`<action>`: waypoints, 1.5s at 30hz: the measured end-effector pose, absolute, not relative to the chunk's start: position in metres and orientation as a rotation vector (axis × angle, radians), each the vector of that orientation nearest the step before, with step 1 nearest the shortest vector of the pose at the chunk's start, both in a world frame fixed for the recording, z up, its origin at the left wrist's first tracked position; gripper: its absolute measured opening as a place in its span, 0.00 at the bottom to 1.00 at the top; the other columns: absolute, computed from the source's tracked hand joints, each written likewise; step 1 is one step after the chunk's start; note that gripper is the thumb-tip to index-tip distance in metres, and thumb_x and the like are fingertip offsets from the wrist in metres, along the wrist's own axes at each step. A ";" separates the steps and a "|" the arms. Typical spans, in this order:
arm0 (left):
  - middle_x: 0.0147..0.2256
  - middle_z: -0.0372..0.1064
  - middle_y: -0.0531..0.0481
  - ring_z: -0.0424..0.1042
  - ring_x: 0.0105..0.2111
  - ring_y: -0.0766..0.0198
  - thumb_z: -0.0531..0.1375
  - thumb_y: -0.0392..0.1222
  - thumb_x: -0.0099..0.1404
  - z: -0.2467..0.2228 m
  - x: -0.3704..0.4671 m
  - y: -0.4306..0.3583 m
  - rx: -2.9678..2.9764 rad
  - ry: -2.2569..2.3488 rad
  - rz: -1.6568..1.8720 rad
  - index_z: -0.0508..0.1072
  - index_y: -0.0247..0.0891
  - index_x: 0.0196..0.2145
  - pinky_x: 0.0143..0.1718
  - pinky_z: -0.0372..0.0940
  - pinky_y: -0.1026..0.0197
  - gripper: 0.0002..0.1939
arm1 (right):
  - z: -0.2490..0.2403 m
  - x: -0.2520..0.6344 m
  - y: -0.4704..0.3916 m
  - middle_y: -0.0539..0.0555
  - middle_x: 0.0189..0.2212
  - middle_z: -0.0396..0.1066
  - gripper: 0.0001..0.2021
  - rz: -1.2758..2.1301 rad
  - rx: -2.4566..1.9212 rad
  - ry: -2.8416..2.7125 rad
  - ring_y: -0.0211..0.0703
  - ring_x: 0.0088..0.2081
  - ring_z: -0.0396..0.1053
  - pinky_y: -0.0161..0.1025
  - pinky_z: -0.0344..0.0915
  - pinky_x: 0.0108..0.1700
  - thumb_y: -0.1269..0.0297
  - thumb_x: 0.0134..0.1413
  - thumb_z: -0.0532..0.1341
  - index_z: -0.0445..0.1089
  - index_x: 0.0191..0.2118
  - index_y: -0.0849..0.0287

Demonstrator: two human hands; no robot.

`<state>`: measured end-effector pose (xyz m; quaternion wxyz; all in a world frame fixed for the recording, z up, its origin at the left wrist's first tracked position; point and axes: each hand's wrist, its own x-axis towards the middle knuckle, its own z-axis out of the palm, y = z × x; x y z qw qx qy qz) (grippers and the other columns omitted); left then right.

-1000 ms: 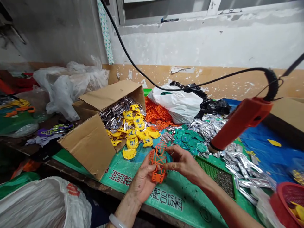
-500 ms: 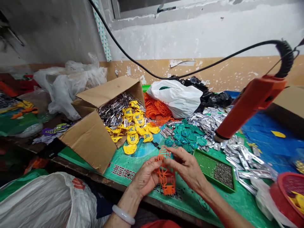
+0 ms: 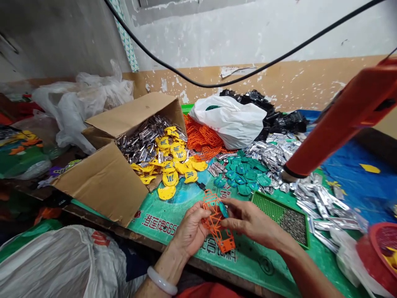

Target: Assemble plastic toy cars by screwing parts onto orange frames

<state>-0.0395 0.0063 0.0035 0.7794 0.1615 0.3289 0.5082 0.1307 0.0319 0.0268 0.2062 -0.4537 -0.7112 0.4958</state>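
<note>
My left hand (image 3: 192, 229), with a pale bangle at the wrist, pinches the left side of an orange plastic lattice frame (image 3: 227, 245). The frame is tilted above the front of the table. On its right, my right hand (image 3: 252, 221) holds a small dark-green plastic piece (image 3: 223, 210) between thumb and fingers, against or very close to the lattice; contact is unclear. Similar green pieces (image 3: 245, 171) lie heaped behind my hands. Beside my right hand is a green tray (image 3: 266, 207) with many small metal screws or pins (image 3: 293, 227) in one end.
A cardboard box (image 3: 105, 182) lies on its side, spilling shiny metal strips and yellow pieces (image 3: 170, 178). Orange lattices (image 3: 201, 138) sit under a white bag (image 3: 229, 122). Silver strips (image 3: 322, 203) spread at right below a hanging red power tool (image 3: 335, 124). A red basket (image 3: 372, 252) stands front right.
The dark-green piece now shows in my right fingers beside the lattice. The orange frame has tilted, its lower end swinging right. The view has shifted slightly, with the power tool farther right.
</note>
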 end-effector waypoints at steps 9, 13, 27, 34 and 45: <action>0.34 0.77 0.48 0.74 0.31 0.64 0.66 0.37 0.56 0.002 -0.031 0.009 0.391 0.861 1.256 0.74 0.35 0.36 0.36 0.68 0.62 0.09 | 0.020 0.131 0.026 0.52 0.31 0.66 0.15 0.919 -1.432 -1.829 0.41 0.31 0.64 0.39 0.62 0.33 0.55 0.45 0.66 0.71 0.37 0.58; 0.37 0.77 0.49 0.75 0.34 0.63 0.66 0.39 0.55 0.003 -0.026 0.010 0.377 0.935 1.405 0.73 0.37 0.38 0.38 0.67 0.63 0.12 | 0.019 0.120 0.007 0.54 0.31 0.68 0.16 0.619 -1.430 -1.940 0.42 0.30 0.66 0.40 0.65 0.31 0.57 0.49 0.64 0.70 0.43 0.57; 0.36 0.75 0.54 0.72 0.33 0.67 0.68 0.37 0.53 -0.001 -0.017 0.000 0.305 0.849 1.415 0.70 0.40 0.37 0.33 0.65 0.66 0.14 | 0.012 0.096 -0.004 0.55 0.30 0.64 0.16 0.092 -1.505 -2.041 0.46 0.30 0.63 0.41 0.64 0.28 0.57 0.51 0.63 0.68 0.44 0.58; 0.35 0.75 0.53 0.73 0.35 0.65 0.69 0.38 0.50 -0.003 -0.016 0.000 0.249 0.852 1.438 0.71 0.39 0.34 0.37 0.66 0.65 0.14 | 0.012 0.097 -0.001 0.55 0.30 0.64 0.13 0.186 -1.539 -2.034 0.46 0.31 0.63 0.40 0.62 0.29 0.58 0.50 0.64 0.70 0.40 0.57; 0.38 0.76 0.48 0.74 0.39 0.61 0.66 0.34 0.54 -0.005 -0.015 -0.001 0.289 0.762 1.278 0.76 0.35 0.40 0.42 0.66 0.62 0.13 | 0.001 0.095 0.002 0.55 0.31 0.66 0.08 0.222 -1.603 -2.066 0.46 0.34 0.64 0.40 0.61 0.33 0.60 0.50 0.63 0.70 0.35 0.57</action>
